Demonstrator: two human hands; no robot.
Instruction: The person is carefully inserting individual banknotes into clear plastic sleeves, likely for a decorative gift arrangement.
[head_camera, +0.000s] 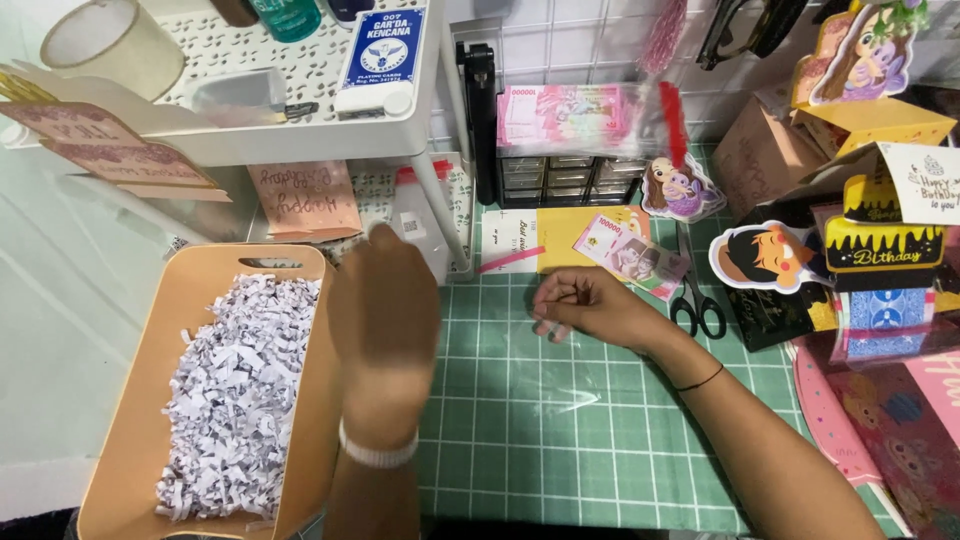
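While left hand (385, 320) blurs beside tan box (300, 262), fingers unclear; right hand (585, 305) curled, pinching something thin.

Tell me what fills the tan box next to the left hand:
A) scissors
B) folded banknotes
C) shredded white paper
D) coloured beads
C: the tan box beside the left hand holds a heap of shredded white paper, while the scissors and the banknote lie apart on the green cutting mat.
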